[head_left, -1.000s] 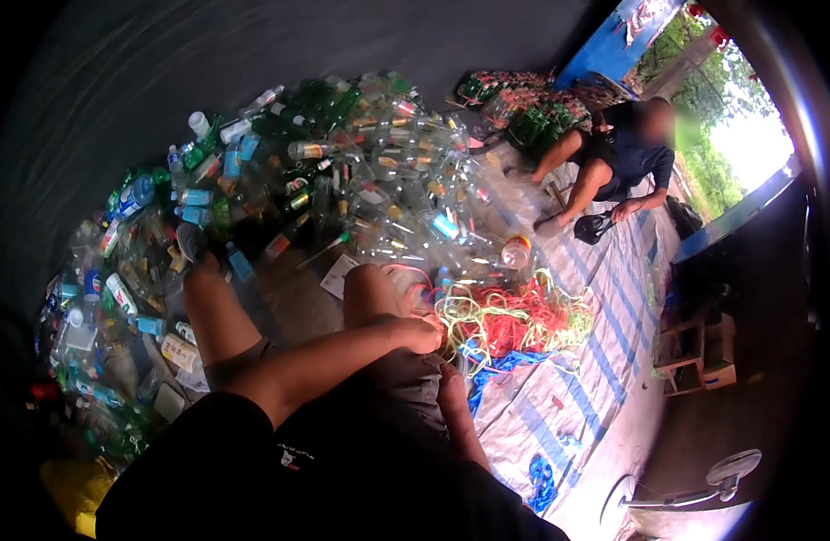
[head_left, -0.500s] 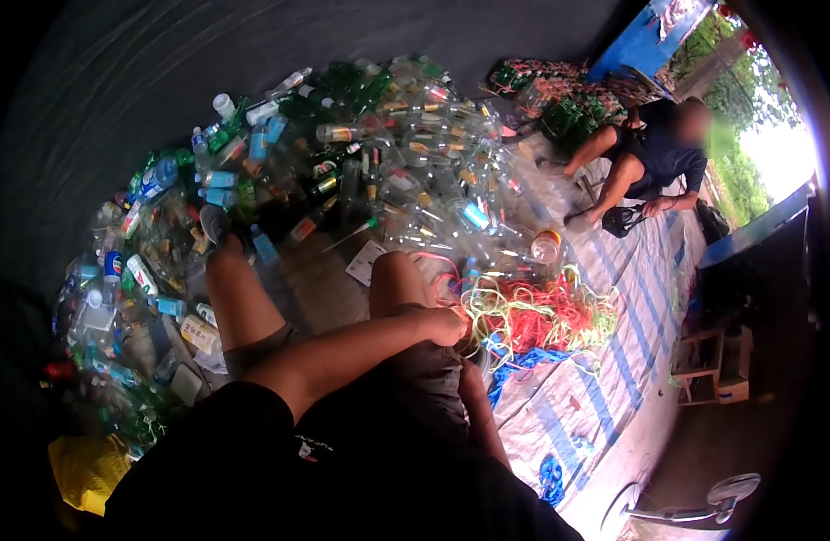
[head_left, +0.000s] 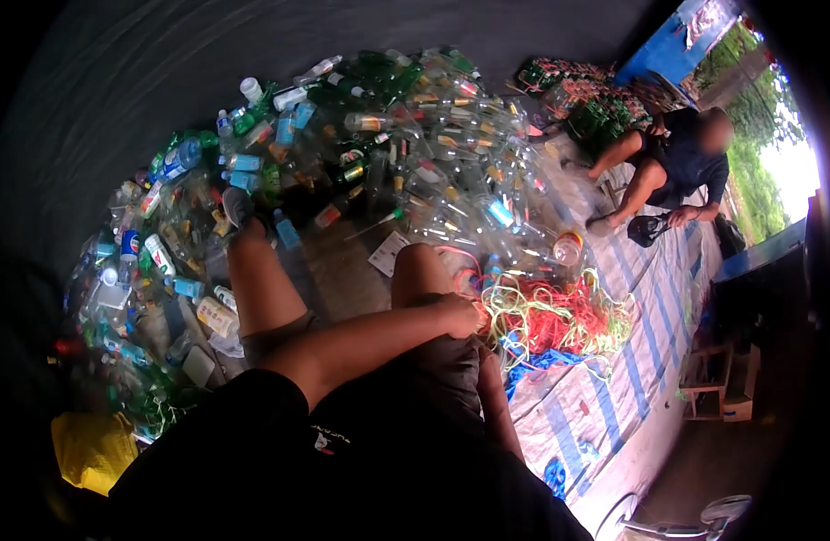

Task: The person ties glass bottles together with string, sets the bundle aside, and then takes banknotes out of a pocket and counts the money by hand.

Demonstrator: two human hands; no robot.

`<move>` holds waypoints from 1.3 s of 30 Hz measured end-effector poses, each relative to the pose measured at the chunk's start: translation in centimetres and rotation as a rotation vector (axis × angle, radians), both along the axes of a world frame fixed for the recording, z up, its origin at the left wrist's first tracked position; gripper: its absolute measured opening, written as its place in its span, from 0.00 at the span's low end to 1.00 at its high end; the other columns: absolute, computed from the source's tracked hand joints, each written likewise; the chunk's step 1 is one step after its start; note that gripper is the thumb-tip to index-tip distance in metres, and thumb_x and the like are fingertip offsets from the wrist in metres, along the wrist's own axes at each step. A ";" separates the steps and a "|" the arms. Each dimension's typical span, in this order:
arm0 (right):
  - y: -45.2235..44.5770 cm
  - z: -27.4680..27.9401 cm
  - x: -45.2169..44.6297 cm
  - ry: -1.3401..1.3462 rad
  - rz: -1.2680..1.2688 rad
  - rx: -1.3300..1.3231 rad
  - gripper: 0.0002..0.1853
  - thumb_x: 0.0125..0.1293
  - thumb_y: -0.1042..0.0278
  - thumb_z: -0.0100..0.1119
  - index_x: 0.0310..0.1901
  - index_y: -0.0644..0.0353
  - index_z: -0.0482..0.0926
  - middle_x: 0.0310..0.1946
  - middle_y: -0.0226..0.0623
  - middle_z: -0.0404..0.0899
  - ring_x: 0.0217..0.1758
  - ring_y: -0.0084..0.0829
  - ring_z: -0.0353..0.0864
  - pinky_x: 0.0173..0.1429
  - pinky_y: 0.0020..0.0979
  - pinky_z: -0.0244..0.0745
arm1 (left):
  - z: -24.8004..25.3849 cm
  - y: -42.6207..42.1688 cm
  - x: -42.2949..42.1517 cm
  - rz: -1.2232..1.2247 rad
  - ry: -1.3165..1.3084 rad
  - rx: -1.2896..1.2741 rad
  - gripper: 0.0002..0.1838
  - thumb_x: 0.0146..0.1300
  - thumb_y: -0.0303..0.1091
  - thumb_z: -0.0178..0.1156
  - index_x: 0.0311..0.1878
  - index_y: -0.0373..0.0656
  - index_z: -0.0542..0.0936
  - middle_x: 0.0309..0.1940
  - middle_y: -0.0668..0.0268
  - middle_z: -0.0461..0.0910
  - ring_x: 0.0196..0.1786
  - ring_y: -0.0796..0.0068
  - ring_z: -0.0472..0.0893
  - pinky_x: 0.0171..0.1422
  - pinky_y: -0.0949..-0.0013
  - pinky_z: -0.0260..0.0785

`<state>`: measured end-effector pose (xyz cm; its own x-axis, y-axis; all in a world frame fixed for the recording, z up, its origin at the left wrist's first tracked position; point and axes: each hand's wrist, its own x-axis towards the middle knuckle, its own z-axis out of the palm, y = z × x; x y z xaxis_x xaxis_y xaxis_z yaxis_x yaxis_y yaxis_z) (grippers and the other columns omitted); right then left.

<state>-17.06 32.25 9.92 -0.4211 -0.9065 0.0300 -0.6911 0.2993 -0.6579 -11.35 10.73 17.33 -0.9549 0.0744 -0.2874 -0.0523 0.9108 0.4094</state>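
One tangle of red and pale-green string [head_left: 564,316] lies just right of your right knee [head_left: 421,270], on the striped sheet [head_left: 604,397]. Your left hand [head_left: 460,316] reaches across your lap to the tangle's left edge, its fingers curled narrow; you cannot tell from this view whether they grip a strand. Your right hand [head_left: 490,361] is low beside your thigh, mostly hidden, so its grip cannot be told. Blue string [head_left: 545,361] bunches at the near side of the tangle, and a clear jar [head_left: 568,248] lies just beyond its far side. Left of your knee you have a white printed card [head_left: 389,253] on the floor. A big heap of bottles [head_left: 433,144], clear, green and blue-labelled, spreads from your left to the far wall. Far right, another person [head_left: 681,171] sits holding a black bag [head_left: 647,230]. Near right is a fan [head_left: 726,508]; near left, a yellow sack [head_left: 95,451].
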 end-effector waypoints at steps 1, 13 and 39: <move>0.6 -1.9 -0.4 0.105 -0.001 0.072 0.18 0.68 0.70 0.47 0.55 0.69 0.76 0.48 0.59 0.80 0.53 0.57 0.79 0.55 0.42 0.75 | 0.0 0.0 0.1 -0.046 -0.010 0.030 0.15 0.55 0.35 0.57 0.42 0.43 0.87 0.46 0.58 0.86 0.52 0.59 0.84 0.54 0.55 0.75; 0.4 0.2 1.8 -0.294 -0.256 -0.259 0.17 0.72 0.72 0.43 0.54 0.70 0.78 0.44 0.52 0.83 0.48 0.41 0.81 0.52 0.38 0.73 | -6.9 0.7 -3.5 -0.078 0.137 0.238 0.15 0.53 0.27 0.58 0.46 0.43 0.81 0.39 0.53 0.83 0.49 0.51 0.81 0.51 0.54 0.73; 0.0 -4.0 -0.1 -0.504 -0.193 -0.177 0.19 0.74 0.60 0.46 0.56 0.65 0.76 0.43 0.55 0.82 0.47 0.42 0.82 0.50 0.44 0.72 | -3.3 0.1 0.6 0.224 0.292 0.131 0.12 0.58 0.37 0.62 0.39 0.39 0.85 0.43 0.52 0.85 0.49 0.53 0.84 0.48 0.52 0.78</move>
<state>-17.12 32.22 5.91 -0.5804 -0.8110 -0.0732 -0.2224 0.2444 -0.9438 -10.79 10.88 14.06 -0.9919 -0.1268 -0.0027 -0.1074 0.8292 0.5485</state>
